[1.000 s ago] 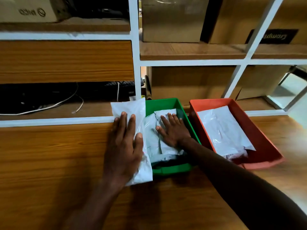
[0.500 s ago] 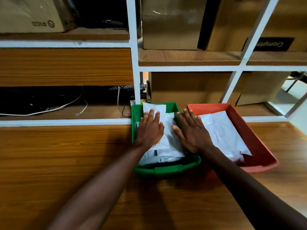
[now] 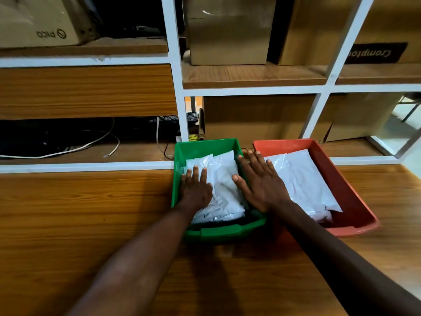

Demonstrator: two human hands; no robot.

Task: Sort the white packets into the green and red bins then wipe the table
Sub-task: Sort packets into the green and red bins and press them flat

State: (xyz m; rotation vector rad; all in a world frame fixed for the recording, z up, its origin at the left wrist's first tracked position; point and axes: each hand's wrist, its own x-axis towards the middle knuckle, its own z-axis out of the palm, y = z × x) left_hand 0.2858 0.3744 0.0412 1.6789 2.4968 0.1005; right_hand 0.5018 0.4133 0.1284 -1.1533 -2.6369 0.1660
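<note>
A green bin point(image 3: 206, 148) stands on the wooden table point(image 3: 79, 213) with white packets point(image 3: 225, 185) stacked inside. My left hand point(image 3: 197, 188) lies flat, fingers apart, on the left side of that stack. My right hand point(image 3: 262, 183) rests palm down over the bin's right wall, thumb on the packets. Right beside it a red bin point(image 3: 357, 201) holds more white packets point(image 3: 303, 181).
A white-framed wooden shelf unit point(image 3: 177, 87) rises at the table's far edge, holding cardboard boxes point(image 3: 230, 30), a keyboard and loose cables point(image 3: 68, 149). The two bins sit side by side against it.
My left hand brought a white packet from the table's left side into the green bin and now presses it flat. My right hand shifted from the packets to the bin's right wall.
</note>
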